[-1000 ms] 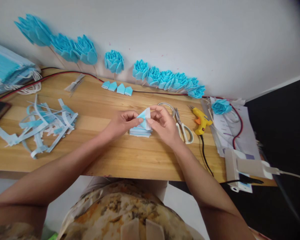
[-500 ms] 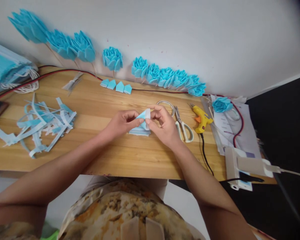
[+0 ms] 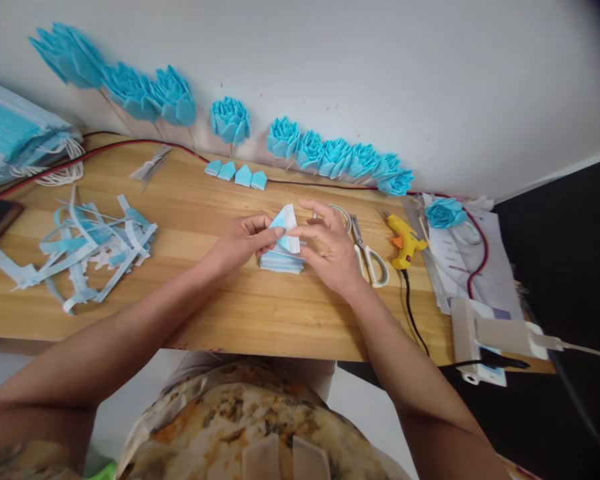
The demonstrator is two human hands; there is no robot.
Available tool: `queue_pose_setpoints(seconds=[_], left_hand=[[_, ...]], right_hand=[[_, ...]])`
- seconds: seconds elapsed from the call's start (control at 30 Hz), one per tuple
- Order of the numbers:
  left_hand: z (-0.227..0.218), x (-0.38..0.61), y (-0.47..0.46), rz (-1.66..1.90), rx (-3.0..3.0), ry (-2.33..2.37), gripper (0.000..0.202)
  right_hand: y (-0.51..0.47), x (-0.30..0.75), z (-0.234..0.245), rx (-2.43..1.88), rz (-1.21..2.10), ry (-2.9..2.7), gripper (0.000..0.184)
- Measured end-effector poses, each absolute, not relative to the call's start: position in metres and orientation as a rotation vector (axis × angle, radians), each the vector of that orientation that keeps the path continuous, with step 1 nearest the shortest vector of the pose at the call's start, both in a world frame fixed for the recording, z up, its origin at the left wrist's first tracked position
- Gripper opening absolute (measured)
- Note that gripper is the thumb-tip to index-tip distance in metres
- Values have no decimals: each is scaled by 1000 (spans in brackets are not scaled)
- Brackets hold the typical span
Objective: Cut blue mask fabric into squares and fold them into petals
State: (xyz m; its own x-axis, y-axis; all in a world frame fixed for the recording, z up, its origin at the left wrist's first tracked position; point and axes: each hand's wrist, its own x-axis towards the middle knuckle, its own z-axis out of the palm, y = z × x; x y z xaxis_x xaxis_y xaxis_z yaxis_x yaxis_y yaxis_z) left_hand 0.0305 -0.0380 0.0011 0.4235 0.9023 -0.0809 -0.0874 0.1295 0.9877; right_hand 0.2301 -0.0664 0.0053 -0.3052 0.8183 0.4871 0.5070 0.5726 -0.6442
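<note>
A small folded piece of blue-and-white mask fabric is pinched between the thumb and fingers of my left hand. Its pointed side faces left, and a white band runs down its right side. My right hand is at that band with its fingers apart; a fingertip appears to touch the edge, and the thumb is lower down. Just beneath lies a stack of blue fabric pieces on the wooden table, partly covered by the held piece.
Several folded blue pieces lie near the wall, below blue fabric flowers on sticks. Fabric strips are heaped at left, near packaged masks. Scissors, a yellow glue gun and a power strip sit at right.
The right fingers have loosened from the folded piece and spread. The left hand still pinches it, now with a flatter triangular face showing. The view has shifted slightly.
</note>
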Motion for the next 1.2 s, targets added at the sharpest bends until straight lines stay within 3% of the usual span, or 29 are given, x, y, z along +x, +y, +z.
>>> queue_pose_setpoints(seconds=[0.13, 0.4, 0.67, 0.9, 1.1, 1.2], left_hand=[[5, 31, -39, 857, 1307, 883, 34], [9, 33, -42, 857, 1394, 903, 31], [12, 32, -43, 849, 1415, 898, 29], [10, 32, -42, 856, 1405, 891, 30], [1, 30, -38, 861, 1244, 871, 34], [-2, 30, -38, 864, 1190, 847, 34]], right_hand=[[-66, 229, 4, -1067, 544, -1933, 7], [-67, 225, 4, -1075, 673, -1806, 7], [-66, 220, -4, -1097, 987, -1563, 15], [-68, 218, -3, -1156, 1056, -1496, 16], [-67, 226, 1, -986, 951, -1705, 35], [-68, 228, 6, -1013, 792, -1854, 32]])
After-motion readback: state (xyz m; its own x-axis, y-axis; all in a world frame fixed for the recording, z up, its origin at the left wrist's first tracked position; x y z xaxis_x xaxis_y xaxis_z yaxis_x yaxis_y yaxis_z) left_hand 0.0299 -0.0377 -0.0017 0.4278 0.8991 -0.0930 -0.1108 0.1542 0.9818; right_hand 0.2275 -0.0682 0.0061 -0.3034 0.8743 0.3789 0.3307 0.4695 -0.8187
